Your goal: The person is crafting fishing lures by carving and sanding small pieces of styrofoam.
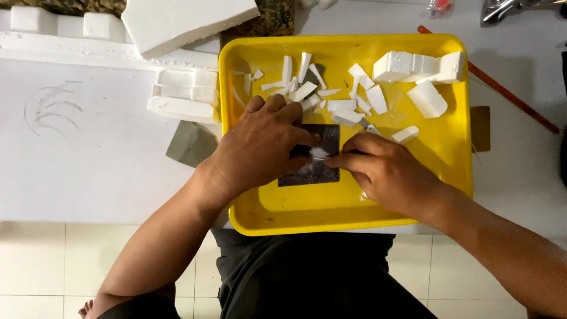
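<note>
Inside tray (248,212), mid-floor: left hand (260,147) pins dark sheet (325,171) flat; right hand (384,171) grip pinches foam bit (319,154) on it, narrow. Risks: bit crumbles or slips, fingertips (331,160) scrape sheet, crumbs scatter over tray rim toward worktop (88,177).

Glossy yellow plastic tray (455,177); matt white foam pieces (426,98); dark gritty sheet (328,139).

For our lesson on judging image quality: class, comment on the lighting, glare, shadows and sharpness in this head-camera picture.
Head view: even, bright light; soft glare on the yellow tray rim; faint shadows under the left hand and right hand; white foam pieces nearly overexposed; the small piece on the dark square looks slightly blurred.
</note>
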